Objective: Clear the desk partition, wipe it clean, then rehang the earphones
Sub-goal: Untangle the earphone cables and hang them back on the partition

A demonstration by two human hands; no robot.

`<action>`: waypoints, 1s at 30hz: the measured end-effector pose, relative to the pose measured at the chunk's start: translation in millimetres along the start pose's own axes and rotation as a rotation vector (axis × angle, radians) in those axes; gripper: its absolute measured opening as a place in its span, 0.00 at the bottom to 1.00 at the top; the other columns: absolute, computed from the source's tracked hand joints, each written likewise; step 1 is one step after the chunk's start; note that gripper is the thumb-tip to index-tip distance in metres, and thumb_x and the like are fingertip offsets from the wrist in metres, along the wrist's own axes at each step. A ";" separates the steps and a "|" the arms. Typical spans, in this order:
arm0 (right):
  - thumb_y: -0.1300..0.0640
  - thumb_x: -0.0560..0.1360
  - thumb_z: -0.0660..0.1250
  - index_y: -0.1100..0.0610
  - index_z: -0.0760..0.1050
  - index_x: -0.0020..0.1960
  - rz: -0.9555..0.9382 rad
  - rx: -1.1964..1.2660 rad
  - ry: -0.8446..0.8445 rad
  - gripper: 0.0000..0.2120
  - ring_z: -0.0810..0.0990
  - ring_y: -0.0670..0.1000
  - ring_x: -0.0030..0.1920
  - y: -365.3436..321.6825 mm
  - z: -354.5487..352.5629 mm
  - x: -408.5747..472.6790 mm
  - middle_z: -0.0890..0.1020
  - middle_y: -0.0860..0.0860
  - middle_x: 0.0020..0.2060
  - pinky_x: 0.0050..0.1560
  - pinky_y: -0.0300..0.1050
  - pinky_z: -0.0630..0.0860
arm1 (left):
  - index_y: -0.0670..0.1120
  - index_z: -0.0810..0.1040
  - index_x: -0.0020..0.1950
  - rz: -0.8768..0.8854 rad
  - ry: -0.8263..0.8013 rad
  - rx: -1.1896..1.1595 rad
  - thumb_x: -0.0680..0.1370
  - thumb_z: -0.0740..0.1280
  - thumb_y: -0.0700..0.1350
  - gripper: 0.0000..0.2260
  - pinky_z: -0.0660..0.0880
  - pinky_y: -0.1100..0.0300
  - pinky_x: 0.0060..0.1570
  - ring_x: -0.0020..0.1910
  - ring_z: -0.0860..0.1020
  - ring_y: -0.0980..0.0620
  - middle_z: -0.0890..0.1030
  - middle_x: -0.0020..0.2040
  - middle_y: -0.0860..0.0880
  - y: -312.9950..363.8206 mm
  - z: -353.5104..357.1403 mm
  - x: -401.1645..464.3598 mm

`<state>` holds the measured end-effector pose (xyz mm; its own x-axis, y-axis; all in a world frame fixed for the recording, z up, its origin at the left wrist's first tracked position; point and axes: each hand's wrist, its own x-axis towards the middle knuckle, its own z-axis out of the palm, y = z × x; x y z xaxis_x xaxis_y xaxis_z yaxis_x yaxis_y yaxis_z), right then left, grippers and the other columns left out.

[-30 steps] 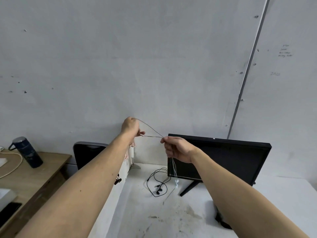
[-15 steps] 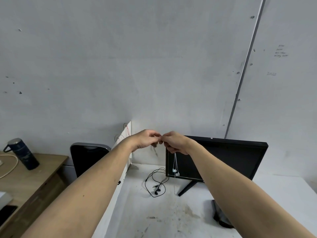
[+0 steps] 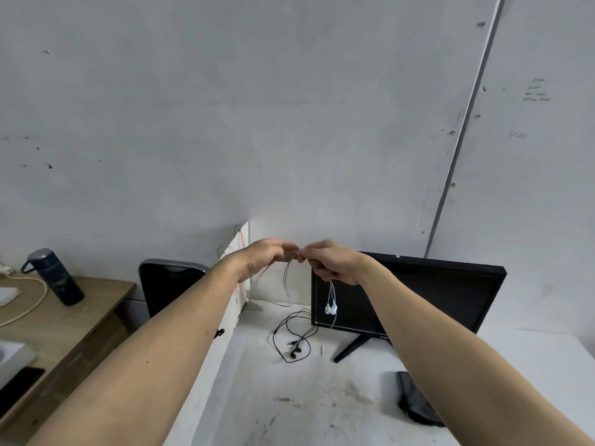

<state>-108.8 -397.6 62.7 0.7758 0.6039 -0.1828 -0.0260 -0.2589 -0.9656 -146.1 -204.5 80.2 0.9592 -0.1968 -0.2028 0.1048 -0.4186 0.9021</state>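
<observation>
My left hand and my right hand meet fingertip to fingertip above the desk, both pinching the thin cable of the white earphones. The two white earbuds dangle below my right hand in front of the monitor. A loop of the cable hangs between my hands. The white desk partition stands on edge behind my left hand, with thin wires draped over its top. A black pair of earphones lies coiled on the white desk.
A black monitor stands at the right on a slanted stand. A dark cloth lies by my right forearm. At the left are a black chair back and a wooden table with a dark flask.
My hands were apart with the cable stretched between them; they have come together at the fingertips. The earbuds now hang higher below my right hand.
</observation>
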 end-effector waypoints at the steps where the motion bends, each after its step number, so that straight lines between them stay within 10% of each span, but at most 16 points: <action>1: 0.55 0.82 0.61 0.59 0.75 0.44 0.000 -0.020 0.001 0.11 0.58 0.48 0.25 -5.0 3.0 1.3 0.63 0.49 0.28 0.26 0.41 0.53 | 0.40 0.79 0.58 0.034 -0.025 -0.099 0.79 0.56 0.34 0.14 0.73 0.64 0.55 0.48 0.80 0.51 0.81 0.47 0.47 3.2 3.4 -1.4; 8: 0.52 0.83 0.61 0.58 0.74 0.47 -0.001 0.098 -0.072 0.11 0.57 0.47 0.27 -16.1 6.0 -8.1 0.59 0.48 0.30 0.26 0.39 0.56 | 0.47 0.83 0.45 0.060 0.202 0.075 0.77 0.70 0.52 0.09 0.68 0.60 0.30 0.27 0.65 0.55 0.68 0.29 0.56 5.4 -10.3 -19.1; 14: 0.52 0.84 0.59 0.55 0.73 0.45 -0.072 0.153 -0.091 0.12 0.55 0.46 0.27 -43.7 36.9 -23.7 0.56 0.49 0.32 0.25 0.38 0.52 | 0.41 0.81 0.46 0.083 0.074 -0.143 0.80 0.65 0.45 0.09 0.77 0.59 0.44 0.32 0.75 0.51 0.75 0.33 0.48 21.3 -26.9 -61.6; 20: 0.52 0.83 0.60 0.56 0.72 0.46 -0.116 0.154 -0.063 0.11 0.55 0.46 0.27 -64.8 91.6 -47.1 0.57 0.48 0.31 0.28 0.40 0.51 | 0.46 0.82 0.43 0.172 0.271 0.015 0.78 0.69 0.50 0.09 0.59 0.63 0.27 0.26 0.58 0.55 0.62 0.25 0.56 13.4 -55.7 -118.5; 27: 0.52 0.83 0.60 0.57 0.75 0.49 -0.113 0.114 -0.074 0.10 0.64 0.49 0.27 -53.5 160.4 -56.9 0.64 0.48 0.30 0.28 0.42 0.64 | 0.43 0.83 0.48 0.215 0.353 0.189 0.78 0.69 0.46 0.07 0.64 0.68 0.27 0.24 0.67 0.62 0.73 0.24 0.61 -14.2 -99.5 -176.3; 30: 0.54 0.84 0.60 0.58 0.76 0.50 -0.094 0.057 -0.076 0.10 0.67 0.48 0.27 -48.0 191.4 -52.9 0.67 0.49 0.32 0.28 0.41 0.65 | 0.48 0.84 0.43 0.225 0.337 0.264 0.77 0.71 0.45 0.04 0.72 0.65 0.49 0.42 0.77 0.56 0.84 0.41 0.46 -45.1 -122.6 -191.5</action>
<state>-269.2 -272.9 83.2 0.7265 0.6794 -0.1028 0.0066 -0.1565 -0.9877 -302.4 -39.2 125.1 0.9866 -0.0286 0.1607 -0.1438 -0.6180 0.7729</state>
